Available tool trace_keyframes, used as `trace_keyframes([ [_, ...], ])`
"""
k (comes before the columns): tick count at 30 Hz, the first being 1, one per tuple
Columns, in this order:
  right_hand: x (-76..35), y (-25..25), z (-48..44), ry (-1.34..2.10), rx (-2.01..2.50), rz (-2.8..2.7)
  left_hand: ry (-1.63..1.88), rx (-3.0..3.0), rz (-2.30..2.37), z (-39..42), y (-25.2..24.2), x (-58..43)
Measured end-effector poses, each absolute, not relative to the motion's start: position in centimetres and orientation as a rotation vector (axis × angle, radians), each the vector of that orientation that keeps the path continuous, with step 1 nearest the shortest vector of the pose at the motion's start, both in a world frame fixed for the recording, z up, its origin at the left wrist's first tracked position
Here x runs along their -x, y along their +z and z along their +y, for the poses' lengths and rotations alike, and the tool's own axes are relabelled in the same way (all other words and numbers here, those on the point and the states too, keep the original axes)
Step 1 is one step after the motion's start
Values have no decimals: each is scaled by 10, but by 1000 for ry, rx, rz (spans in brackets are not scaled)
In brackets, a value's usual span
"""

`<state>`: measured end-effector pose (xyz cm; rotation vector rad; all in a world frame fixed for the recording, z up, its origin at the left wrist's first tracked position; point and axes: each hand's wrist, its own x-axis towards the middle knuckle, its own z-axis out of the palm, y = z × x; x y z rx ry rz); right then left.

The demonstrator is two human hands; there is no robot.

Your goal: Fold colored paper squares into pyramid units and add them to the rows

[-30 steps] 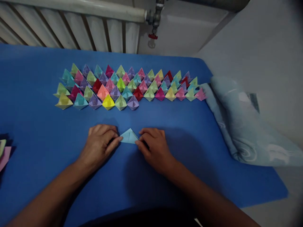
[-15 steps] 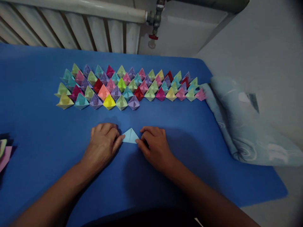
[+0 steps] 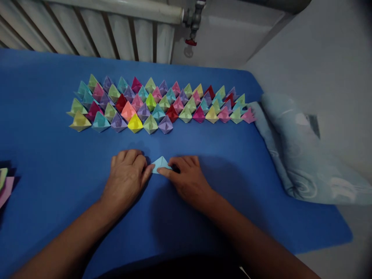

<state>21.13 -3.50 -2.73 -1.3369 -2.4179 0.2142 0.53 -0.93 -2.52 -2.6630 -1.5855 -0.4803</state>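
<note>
A light blue folded paper triangle (image 3: 161, 162) lies on the blue table surface (image 3: 72, 166), its point facing away from me and a crease down its middle. My left hand (image 3: 128, 170) pinches its left corner between thumb and curled fingers. At the right side, my right hand (image 3: 186, 172) grips the paper, with the thumb lying across its lower edge; the right corner is partly covered. Beyond both hands stand rows of folded paper boats (image 3: 150, 124) in many colours.
A rolled light blue blanket (image 3: 290, 151) lies along the table's right edge. Coloured paper sheets (image 3: 6, 190) show at the far left. Behind the table are a white radiator (image 3: 116, 35) and a pipe valve with a red handle (image 3: 191, 42).
My right thumb has slid left over the paper's lower edge, and the right fingers now cover its right corner. The left hand keeps its hold. The view has shifted slightly.
</note>
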Motion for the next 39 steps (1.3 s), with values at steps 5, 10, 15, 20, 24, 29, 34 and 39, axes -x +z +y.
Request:
trace_keyframes([
  [5, -214, -27, -34, 178, 1394, -2467, -499, 2652, -1599, -9, -27, -3],
  [10, -213, -23, -35, 199, 1459, -2455, -473, 2624, -1579, -9, -30, -1],
  [15, -209, -20, -35, 228, 1516, -2473, -460, 2586, -1596, -10, -28, 2],
  [20, -207, -19, -36, 165, 1499, -2447, -651, 2487, -1459, -34, -22, -7],
  [24, -207, -16, -37, 174, 1508, -2467, -630, 2593, -1329, -63, -28, -25],
  [29, -204, -13, -37, 200, 1572, -2493, -534, 2589, -1428, -72, -35, -32],
  [34, -208, -15, -46, 116, 1637, -2456, -521, 2619, -1447, -69, -36, -28],
  [39, -222, -18, -65, 57, 1766, -2362, -543, 2669, -1444, -66, -38, -27],
])
